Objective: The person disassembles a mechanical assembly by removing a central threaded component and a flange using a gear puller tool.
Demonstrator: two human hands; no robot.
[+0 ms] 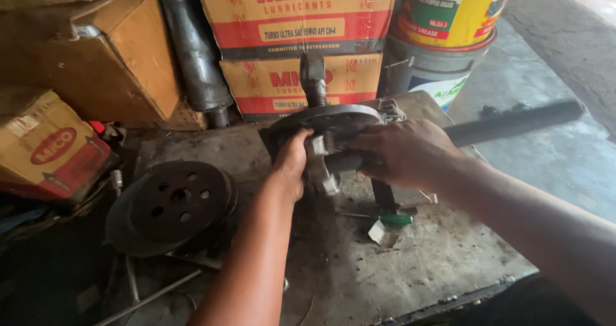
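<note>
A person's two bare hands work on a round metal part (330,122) that stands raised over a worn, grimy tabletop (410,262). The part is a dark steel disc with a thick threaded bolt (314,77) rising from its middle, seen from above.

The left hand (292,162) comes up from below, its grip closed on the near edge of the disc, the fingers curled under the rim and the thumb on top. The right hand (401,153) comes in from the right, its grip closed around a shiny metal piece (324,165) just under the disc, knuckles up. The two hands are close together, nearly touching, with the metal piece between them.

Below the grip, on the tabletop, lies a screwdriver with a green handle (393,220), and just beside it a small scrap of paper (383,234). To the left of the grip, well apart, a dark round plate with a ring of holes (178,201) lies flat on a pile of other discs. A long dark bar (513,124) runs away to the right from behind the right hand.

Beyond the grip, cardboard boxes (295,43) in red and yellow are stacked against the wall, with a dark metal cylinder (196,50) leaning beside them. To their right stands a yellow tub (449,8) set on a grey bucket (436,66).
</note>
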